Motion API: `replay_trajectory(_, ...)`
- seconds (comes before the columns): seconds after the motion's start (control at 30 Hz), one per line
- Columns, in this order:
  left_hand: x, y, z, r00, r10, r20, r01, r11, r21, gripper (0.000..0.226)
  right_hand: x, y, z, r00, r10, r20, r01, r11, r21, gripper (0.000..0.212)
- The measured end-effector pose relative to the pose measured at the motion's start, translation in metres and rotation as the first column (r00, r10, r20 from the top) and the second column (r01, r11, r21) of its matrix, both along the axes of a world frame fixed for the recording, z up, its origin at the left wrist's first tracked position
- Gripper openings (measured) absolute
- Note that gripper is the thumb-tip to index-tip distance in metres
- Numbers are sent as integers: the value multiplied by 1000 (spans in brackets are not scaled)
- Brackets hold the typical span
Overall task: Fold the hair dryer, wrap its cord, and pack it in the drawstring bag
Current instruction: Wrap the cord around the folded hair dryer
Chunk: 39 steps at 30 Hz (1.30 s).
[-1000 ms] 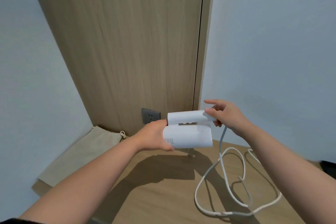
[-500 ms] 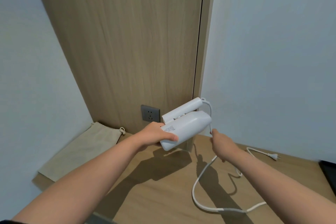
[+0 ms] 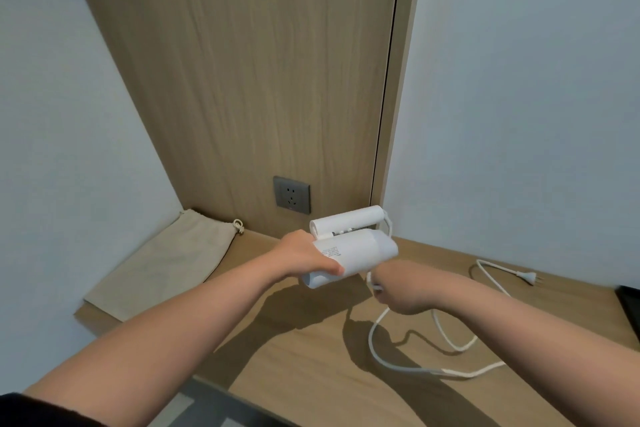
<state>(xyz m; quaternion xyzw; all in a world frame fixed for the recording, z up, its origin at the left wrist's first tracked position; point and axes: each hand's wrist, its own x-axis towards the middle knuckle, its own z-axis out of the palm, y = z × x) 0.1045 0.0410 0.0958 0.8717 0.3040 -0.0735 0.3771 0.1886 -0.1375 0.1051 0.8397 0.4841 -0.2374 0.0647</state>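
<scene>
Grips white folded plastic hair dryer (image 3: 353,253) in left hand (image 3: 304,256), centre frame, above pale wooden surface (image 3: 311,374); long axis rising rightward. Clasps thin white cord (image 3: 398,362) in curled right hand (image 3: 394,288), just below-right of dryer, nearer the slack. Beige cloth drawstring bag (image 3: 162,267) flat at left. Small print on barrel, unreadable.

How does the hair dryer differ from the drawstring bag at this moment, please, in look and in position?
The hair dryer is white and rigid-looking; the drawstring bag is beige cloth. The hair dryer is held in the air by the left hand; the drawstring bag lies flat on the wooden top, untouched. Both are near the wood panel.
</scene>
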Motion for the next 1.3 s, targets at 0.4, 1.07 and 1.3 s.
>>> replay_trajectory(0.4,-4,-10,-5,906,-415,-82,408,807,428,50,29,15,58,953,163,-255,-133,982,132,22)
replay_trajectory(1.07,-15,-7,-7,822,-558,112,456,764,456,55,89,18,49,843,-64,-534,320,858,403,15)
replay_trajectory(1.3,-18,-3,-5,853,-485,195,377,829,413,87,87,17,40,864,-257,-434,391,884,255,60)
